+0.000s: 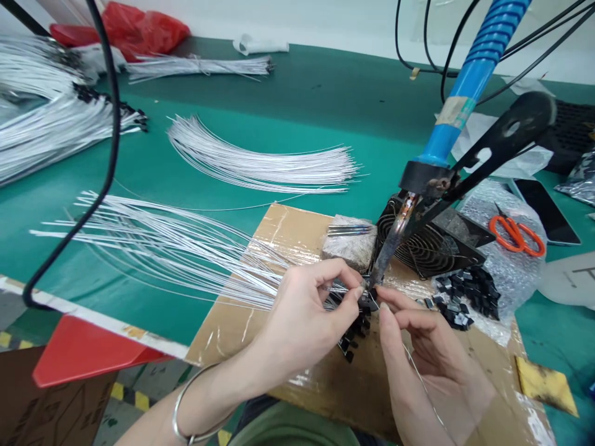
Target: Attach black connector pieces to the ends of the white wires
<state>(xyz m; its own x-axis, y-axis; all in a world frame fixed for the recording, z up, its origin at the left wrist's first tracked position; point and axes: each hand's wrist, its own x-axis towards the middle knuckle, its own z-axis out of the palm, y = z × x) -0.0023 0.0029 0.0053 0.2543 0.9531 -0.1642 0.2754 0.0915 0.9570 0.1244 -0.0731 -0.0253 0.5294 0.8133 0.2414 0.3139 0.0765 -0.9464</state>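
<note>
My bare right hand [427,353] grips a thin silvery wire [419,376] near the tip of the blue-handled soldering iron [478,68]. My bare left hand [307,310] is pinched closed beside that tip, contents indistinguishable; slender white wires [186,248] extend leftward from beneath it, over brown cardboard [232,334].

Orange-handled scissors [515,231] laid on bubble wrap [518,275], phone [547,210] placed just beside. Red plastic bag [139,28] seen at back near wall [325,25]. Cardboard box [51,402] partly hidden, lower left; floor [158,378] marked with yellow-black tape [130,395].
</note>
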